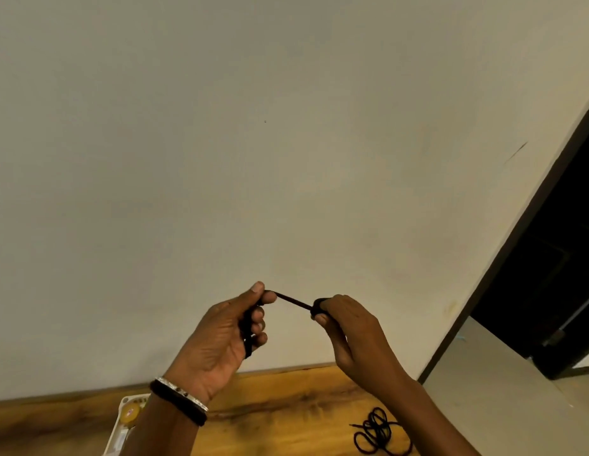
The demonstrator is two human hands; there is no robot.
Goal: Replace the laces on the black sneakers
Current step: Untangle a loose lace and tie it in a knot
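A dark lace (292, 300) is stretched taut between both hands, raised in front of the pale wall. My left hand (227, 337) pinches one end between thumb and forefinger, with more of the lace bunched against its palm. My right hand (349, 334) grips the other part in closed fingers. A second black lace (380, 431) lies coiled on the wooden table (280, 406) below my right forearm. No sneaker is in view.
A white tray (122, 426) holding a yellow round object (130, 413) sits at the table's left, partly behind my left wrist. A dark doorway (556, 291) opens at the right beyond the wall's edge.
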